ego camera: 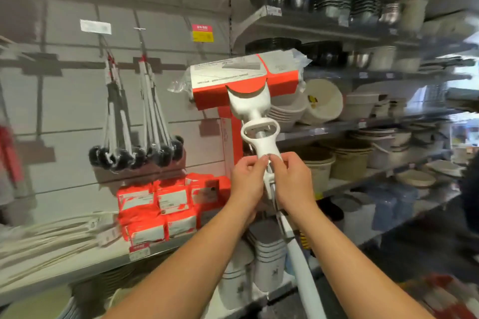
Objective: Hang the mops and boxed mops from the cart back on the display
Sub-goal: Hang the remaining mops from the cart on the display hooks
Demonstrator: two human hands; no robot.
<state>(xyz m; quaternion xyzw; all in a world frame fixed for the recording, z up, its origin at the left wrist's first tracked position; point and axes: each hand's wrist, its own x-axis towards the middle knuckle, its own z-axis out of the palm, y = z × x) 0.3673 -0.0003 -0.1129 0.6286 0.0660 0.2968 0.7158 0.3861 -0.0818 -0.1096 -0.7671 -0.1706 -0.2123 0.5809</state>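
A white sponge mop (255,111) is raised head-up in front of the display wall (64,116). Its head is wrapped in an orange and grey cardboard sleeve (243,77) with clear plastic at the ends. My left hand (247,179) and my right hand (291,181) both grip the white pole just below the loop-shaped squeeze handle (260,134), fingertips meeting on it. The pole (303,274) runs down between my forearms. The cart is out of view.
Two bunches of black-headed brushes (137,153) hang from wall hooks at left. Orange packs (160,204) sit stacked on the lower shelf beside white poles (51,235). Shelves of bowls and buckets (350,109) fill the right side. White bins (269,261) stand below my arms.
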